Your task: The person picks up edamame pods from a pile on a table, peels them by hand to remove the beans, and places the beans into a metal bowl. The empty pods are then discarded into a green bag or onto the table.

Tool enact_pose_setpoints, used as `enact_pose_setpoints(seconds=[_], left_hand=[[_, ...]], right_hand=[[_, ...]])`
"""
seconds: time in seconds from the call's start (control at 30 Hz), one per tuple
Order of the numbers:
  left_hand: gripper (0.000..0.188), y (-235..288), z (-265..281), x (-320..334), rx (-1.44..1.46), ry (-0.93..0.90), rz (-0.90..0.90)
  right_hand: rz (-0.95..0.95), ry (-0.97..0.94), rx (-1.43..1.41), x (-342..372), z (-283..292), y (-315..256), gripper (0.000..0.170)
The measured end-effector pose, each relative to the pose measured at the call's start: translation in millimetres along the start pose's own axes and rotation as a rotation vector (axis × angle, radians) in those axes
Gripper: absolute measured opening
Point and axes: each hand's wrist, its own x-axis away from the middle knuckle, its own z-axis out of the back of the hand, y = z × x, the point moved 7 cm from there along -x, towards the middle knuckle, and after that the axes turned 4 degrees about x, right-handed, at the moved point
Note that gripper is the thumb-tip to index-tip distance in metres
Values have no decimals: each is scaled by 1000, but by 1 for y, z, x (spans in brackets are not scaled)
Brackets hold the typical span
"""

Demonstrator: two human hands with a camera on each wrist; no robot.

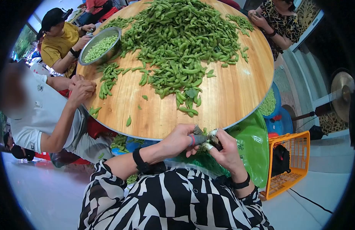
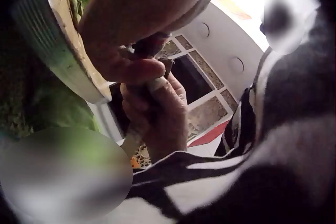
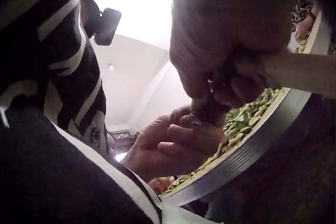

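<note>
At the near edge of the wooden table (image 1: 158, 124), my left hand (image 1: 176, 141) and right hand (image 1: 226, 150) meet with curled fingers. Grey coverings wrap some left fingertips; whitish bands circle fingers of the right. Between the fingertips shows a bit of green, a soybean pod (image 1: 204, 132) mostly hidden by the fingers that pinch it. Both wrist views show the left hand (image 3: 176, 145) and right hand (image 2: 160, 111) close together beside the table rim. A large heap of green soybean pods (image 1: 181, 34) covers the tabletop's far middle, with several stray pods (image 1: 189, 111) nearer me.
A metal bowl of shelled beans (image 1: 100, 49) stands at the table's left. People sit around the table, one in a white shirt (image 1: 47, 103) close on the left. Right of me are a green plastic bag (image 1: 248, 143), a blue basin (image 1: 275, 101) with beans, and an orange crate (image 1: 290, 168).
</note>
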Motion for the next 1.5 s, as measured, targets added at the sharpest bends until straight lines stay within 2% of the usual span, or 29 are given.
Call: enact_pose_setpoints(seconds=[0.07, 0.13, 0.2, 0.27, 0.33, 0.4, 0.47, 0.57, 0.6, 0.67, 0.73, 0.77, 0.8, 0.83, 0.87, 0.9, 1.07, 1.13, 1.17, 1.23, 1.27, 1.33, 1.4, 1.5], left_hand=[[8, -9, 0, -4, 201, -47, 12], [8, -5, -1, -3, 157, -18, 13], [9, 0, 1, 1, 114, 12, 19], [8, 13, 1, 9, -244, -43, -25], [14, 43, 10, 33, -849, -65, -400], [20, 45, 29, 68, -1294, -146, -231], [17, 34, 57, 97, -1580, -191, 134], [17, 47, 65, 106, -1696, -132, 124], [17, 49, 62, 98, -1699, -130, 124], [7, 87, 32, 69, -1416, 81, -465], [8, 94, 21, 37, -1317, 190, -753], [8, 90, 20, 19, -1311, 190, -761], [9, 88, 19, 4, -1333, 227, -807], [11, 85, 19, -5, -1356, 264, -852], [11, 79, 19, -12, -1355, 261, -855], [12, 75, 19, -18, -1356, 259, -822], [11, 70, 29, -26, -1241, 277, -722], [18, 68, 41, -28, -869, 252, -576], [18, 68, 40, -25, -871, 254, -576], [15, 62, 36, -19, -454, 247, -245], [15, 56, 34, -19, -458, 240, -240], [13, 50, 22, -21, -311, 109, -300], [15, 45, 17, -21, -351, 93, -268], [15, 39, 18, -23, -234, 133, -250]], right_hand=[[8, 12, -3, 0, -1, -3, 21], [15, 21, -5, -1, -1, -5, 21], [-87, -31, -85, 0, -2, 1, 21], [-35, -90, -80, 4, -6, 4, 21], [18, -139, -75, 6, -8, 7, 20], [163, -152, 36, 8, -6, 3, 19], [163, -185, 73, 8, -3, 5, 19], [184, -225, 108, 8, -7, 6, 17], [121, -185, 78, 5, -4, 10, 14], [56, -142, 54, 2, 2, 10, 12], [-339, -140, -293, 3, 7, 24, 12], [-389, -142, -438, 5, 7, 25, 19], [-389, -140, -431, 3, 10, 23, 19], [-441, -145, -571, 2, 9, 24, 22], [-492, -150, -715, 1, 7, 24, 26], [-446, -166, -690, -4, 7, 20, 32], [-385, -118, -718, -17, -6, 24, 31], [-374, -82, -700, -15, -15, 36, 31], [-392, -89, -719, -11, -20, 40, 35], [-358, -68, -741, -10, -22, 36, 37], [-325, -45, -756, -10, -21, 33, 40], [-331, -33, -770, -9, -21, 27, 42], [-337, -25, -782, -7, -19, 27, 45], [-341, -63, -848, -4, -22, 27, 45]])
